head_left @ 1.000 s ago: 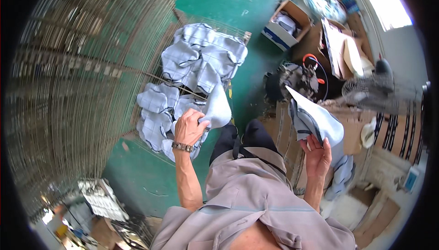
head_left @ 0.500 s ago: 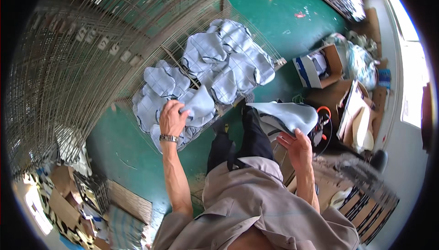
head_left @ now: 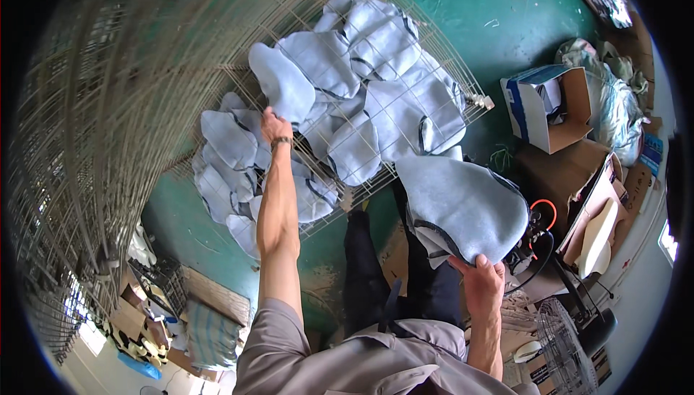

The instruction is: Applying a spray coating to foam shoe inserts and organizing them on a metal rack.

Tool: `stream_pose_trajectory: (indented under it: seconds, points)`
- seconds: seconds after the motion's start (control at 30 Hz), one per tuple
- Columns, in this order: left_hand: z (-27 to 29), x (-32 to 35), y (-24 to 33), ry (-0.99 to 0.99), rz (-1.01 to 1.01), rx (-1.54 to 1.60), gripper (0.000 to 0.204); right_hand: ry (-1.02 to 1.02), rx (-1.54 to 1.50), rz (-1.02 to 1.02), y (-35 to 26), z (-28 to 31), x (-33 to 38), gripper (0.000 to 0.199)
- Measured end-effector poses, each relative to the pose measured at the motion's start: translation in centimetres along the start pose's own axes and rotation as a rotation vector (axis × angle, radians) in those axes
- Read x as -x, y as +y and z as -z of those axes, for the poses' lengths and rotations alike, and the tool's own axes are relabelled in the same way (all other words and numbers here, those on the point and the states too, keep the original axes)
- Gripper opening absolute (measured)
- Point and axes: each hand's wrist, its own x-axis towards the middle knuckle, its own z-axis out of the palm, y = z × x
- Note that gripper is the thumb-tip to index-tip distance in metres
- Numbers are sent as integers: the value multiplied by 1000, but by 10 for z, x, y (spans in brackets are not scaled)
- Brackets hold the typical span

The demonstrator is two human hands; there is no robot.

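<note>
Your left hand (head_left: 273, 126) hides its fingertips under the pale blue-grey felt piece (head_left: 283, 84) at upper centre. Your right hand (head_left: 482, 284) covers the lower edge of the stacked grey felt pieces (head_left: 463, 207). The cluttered items at lower left are too small and warped to identify.

A wire rack (head_left: 463, 70) stands over the green floor (head_left: 463, 5) in front of me, covered with overlapping grey felt pieces (head_left: 376, 77). Cardboard boxes (head_left: 557, 106) and a plastic bag (head_left: 614, 99) sit on the floor nearby.
</note>
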Motion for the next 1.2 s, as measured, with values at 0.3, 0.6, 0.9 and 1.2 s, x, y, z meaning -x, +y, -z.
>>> stream_pose_trajectory:
  seconds: [0.3,0.6,0.9,1.2]
  points:
    - [17,122,23,-22,413,1200,13,5,-28,-91,7,-5,-28,25]
    - [117,350,106,-822,452,1286,39,-103,-54,-179,10,-31,-42,26]
    - [116,344,110,-754,597,1275,28,40,-87,-262,7,-26,-53,29]
    - [111,352,163,-760,675,1322,34,240,-188,-199,-37,-45,-23,17]
